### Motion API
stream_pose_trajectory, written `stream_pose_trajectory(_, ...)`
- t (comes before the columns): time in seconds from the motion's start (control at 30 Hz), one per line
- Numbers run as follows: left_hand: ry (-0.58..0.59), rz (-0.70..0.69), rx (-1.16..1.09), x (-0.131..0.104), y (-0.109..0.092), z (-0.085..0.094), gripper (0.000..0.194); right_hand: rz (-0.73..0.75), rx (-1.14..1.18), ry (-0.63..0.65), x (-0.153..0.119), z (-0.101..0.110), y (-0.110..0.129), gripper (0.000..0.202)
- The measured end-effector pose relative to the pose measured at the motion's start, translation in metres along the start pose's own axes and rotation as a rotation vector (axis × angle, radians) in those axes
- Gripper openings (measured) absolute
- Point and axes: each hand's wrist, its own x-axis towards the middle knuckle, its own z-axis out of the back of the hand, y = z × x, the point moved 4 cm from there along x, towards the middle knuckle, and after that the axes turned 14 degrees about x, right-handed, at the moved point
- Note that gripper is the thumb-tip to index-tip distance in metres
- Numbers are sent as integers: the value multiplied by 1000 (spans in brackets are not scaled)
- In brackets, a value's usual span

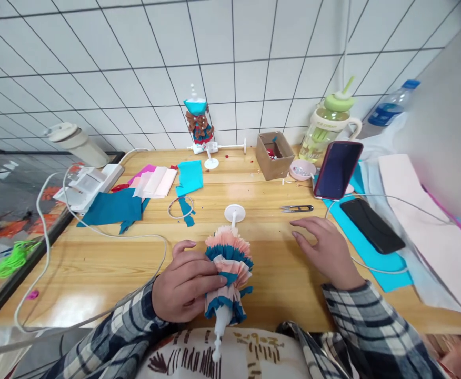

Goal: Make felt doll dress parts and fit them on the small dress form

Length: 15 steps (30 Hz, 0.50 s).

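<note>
A ruffled pink and teal crepe-paper figure (228,266) lies at the desk's front edge, on a white plastic stem whose round base (234,212) points away from me. My left hand (189,284) grips it from the left, fingers over the ruffles; the thumb's contact is partly hidden. The figure's white beaded tip (217,342) hangs over my lap. Off to the right, my right hand (329,250) hovers or rests with fingers apart and nothing in them. Just beyond its fingertips are black thread snips (297,208).
Teal sheets (110,208), a bracelet-like ring (180,207) and a cable occupy the left. A finished-looking figure (199,123) stands by the wall. Right of it are a small cardboard box (274,158), a pink dish (302,170), a jug (327,126) and two phones (372,225).
</note>
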Motion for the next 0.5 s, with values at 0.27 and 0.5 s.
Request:
stream_pose_trajectory(0.27,17,-7,1,0,0,-1,26,-184,-139,158,-13,-22,-24,20)
stream_pose_trajectory(0.5,-27,25,36,0,0,1,24,-201,-124,184,23,-41,-20,21)
